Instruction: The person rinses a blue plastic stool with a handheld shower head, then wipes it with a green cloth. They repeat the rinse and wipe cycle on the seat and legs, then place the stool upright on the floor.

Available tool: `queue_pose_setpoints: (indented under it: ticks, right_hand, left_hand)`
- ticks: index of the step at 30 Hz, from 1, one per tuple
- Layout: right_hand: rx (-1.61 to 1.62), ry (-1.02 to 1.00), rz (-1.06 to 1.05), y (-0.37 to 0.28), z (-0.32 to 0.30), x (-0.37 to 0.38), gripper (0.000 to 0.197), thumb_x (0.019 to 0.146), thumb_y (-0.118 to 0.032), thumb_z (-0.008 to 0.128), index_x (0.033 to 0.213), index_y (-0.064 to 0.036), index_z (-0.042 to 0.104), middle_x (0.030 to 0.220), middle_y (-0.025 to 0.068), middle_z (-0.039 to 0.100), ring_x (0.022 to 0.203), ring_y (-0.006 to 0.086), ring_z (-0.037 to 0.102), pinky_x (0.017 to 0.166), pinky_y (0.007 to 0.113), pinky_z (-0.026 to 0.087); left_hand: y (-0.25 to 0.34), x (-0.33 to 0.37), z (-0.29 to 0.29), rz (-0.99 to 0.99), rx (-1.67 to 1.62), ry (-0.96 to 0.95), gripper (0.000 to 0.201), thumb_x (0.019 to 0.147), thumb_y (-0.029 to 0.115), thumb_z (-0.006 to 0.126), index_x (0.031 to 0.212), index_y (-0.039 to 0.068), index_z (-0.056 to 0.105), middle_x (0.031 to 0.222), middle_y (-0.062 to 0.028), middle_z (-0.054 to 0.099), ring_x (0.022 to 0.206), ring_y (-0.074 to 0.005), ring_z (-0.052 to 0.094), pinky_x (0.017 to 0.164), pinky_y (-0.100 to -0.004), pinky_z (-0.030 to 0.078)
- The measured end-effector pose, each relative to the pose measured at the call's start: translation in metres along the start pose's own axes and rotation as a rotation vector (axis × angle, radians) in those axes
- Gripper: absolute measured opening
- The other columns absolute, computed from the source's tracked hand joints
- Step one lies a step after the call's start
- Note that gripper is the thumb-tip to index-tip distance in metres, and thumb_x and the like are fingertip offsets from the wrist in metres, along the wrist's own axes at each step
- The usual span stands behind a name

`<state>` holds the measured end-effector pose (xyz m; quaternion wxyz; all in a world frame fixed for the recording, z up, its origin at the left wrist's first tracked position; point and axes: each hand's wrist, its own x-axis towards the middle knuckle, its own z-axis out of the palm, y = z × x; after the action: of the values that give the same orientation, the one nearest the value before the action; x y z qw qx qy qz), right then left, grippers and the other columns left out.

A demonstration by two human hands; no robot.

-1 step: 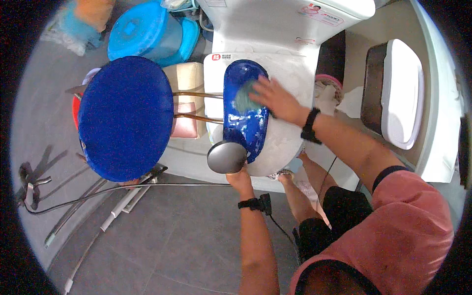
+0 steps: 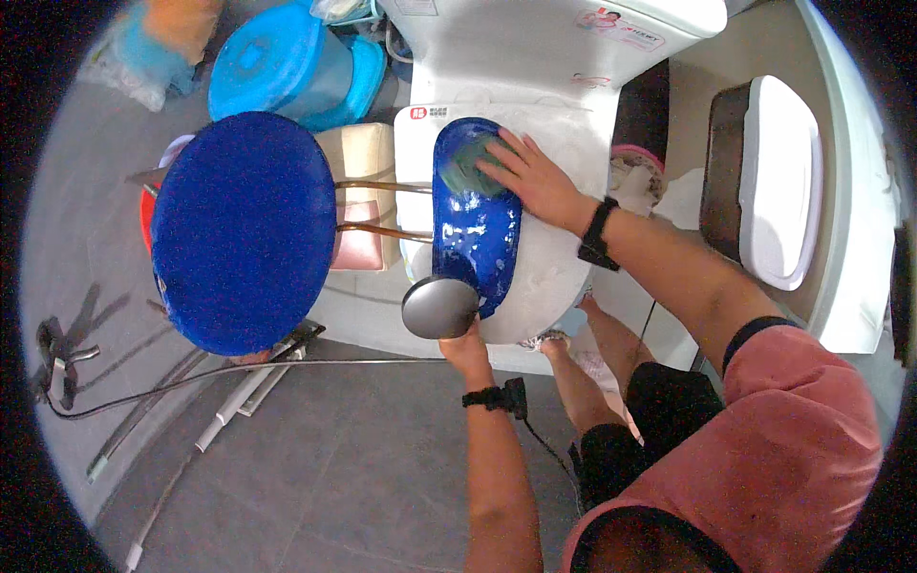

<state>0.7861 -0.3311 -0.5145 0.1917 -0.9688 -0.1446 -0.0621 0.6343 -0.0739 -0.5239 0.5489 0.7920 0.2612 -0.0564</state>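
A blue chair lies across the closed white toilet lid [image 2: 564, 282]; its narrow, wet backrest [image 2: 478, 250] rests on the lid and joins the round blue seat [image 2: 244, 229] by two brown metal tubes [image 2: 384, 227]. My right hand [image 2: 546, 186] presses a green scouring pad [image 2: 468, 174] to the far part of the backrest, fingers stretched over its right edge. At the backrest's near end, my left hand [image 2: 465, 350] is closed on a round dark shower head [image 2: 440, 307]. The shower head's rounded back shows; its handle is mostly hidden.
A metal shower hose [image 2: 277, 363] runs leftward from my left hand to the wall fittings [image 2: 62, 368]. Behind the seat stands a lidded blue bucket [image 2: 267, 62]. A beige box [image 2: 355, 148] sits beside the toilet. At right is a white-lidded container [image 2: 778, 181]; a pink-rimmed basket [image 2: 638, 172] is nearby.
My right hand and the scouring pad have slid slightly toward the far end of the backrest. My left hand and the shower head stay in place.
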Motion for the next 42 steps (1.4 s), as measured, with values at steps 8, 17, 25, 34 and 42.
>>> queue_pose_setpoints:
  ticks: [8,17,25,34,42]
  right_hand:
    - [-0.099,-0.067,-0.075,-0.057,0.032,0.032,0.037,0.091,-0.018,0.045,0.125,-0.0163,0.057,0.14,0.0099,0.047,0.138,0.0299,0.033,0.115,0.051,0.02]
    - [0.121,0.107,0.047,-0.01,0.0,0.074,0.026,0.085,-0.01,0.052,0.109,-0.0031,0.059,0.122,0.0179,0.053,0.122,0.0334,0.046,0.109,0.047,0.033]
    - [0.081,0.053,0.439,-0.003,-0.027,0.031,0.047,0.082,-0.006,0.055,0.129,-0.0071,0.051,0.132,0.0192,0.048,0.117,0.0369,0.048,0.101,0.044,0.041]
    - [0.143,0.014,0.531,0.015,-0.014,0.001,0.048,0.081,-0.016,0.065,0.127,-0.0085,0.054,0.122,0.0196,0.05,0.108,0.037,0.051,0.093,0.044,0.042]
    - [0.617,0.173,0.747,-0.021,-0.062,0.016,0.043,0.087,-0.022,0.064,0.126,-0.0074,0.052,0.116,0.0183,0.05,0.104,0.0367,0.054,0.088,0.049,0.047]
  left_hand:
    - [0.013,0.005,-0.001,-0.027,0.066,-0.056,0.035,0.071,-0.004,0.076,0.104,-0.003,0.064,0.104,-0.0114,0.067,0.089,-0.0222,0.063,0.078,-0.0339,0.051]
    - [0.021,0.006,-0.009,0.107,0.182,-0.186,0.036,0.073,-0.012,0.066,0.108,-0.004,0.064,0.107,-0.0126,0.067,0.094,-0.0226,0.064,0.086,-0.0351,0.05]
    - [0.038,0.014,-0.01,0.333,0.488,-0.188,0.048,0.073,0.002,0.075,0.118,-0.001,0.06,0.126,-0.0199,0.058,0.112,-0.0363,0.057,0.098,-0.0411,0.043]
    - [0.15,0.024,-0.033,0.012,0.47,-0.265,0.065,0.073,0.01,0.078,0.128,-0.002,0.047,0.123,-0.0223,0.058,0.115,-0.0321,0.056,0.098,-0.0392,0.042]
    - [0.254,0.01,-0.028,0.027,0.04,-0.32,0.06,0.079,0.001,0.072,0.128,-0.004,0.037,0.113,-0.016,0.057,0.086,-0.0228,0.066,0.071,-0.0338,0.057]
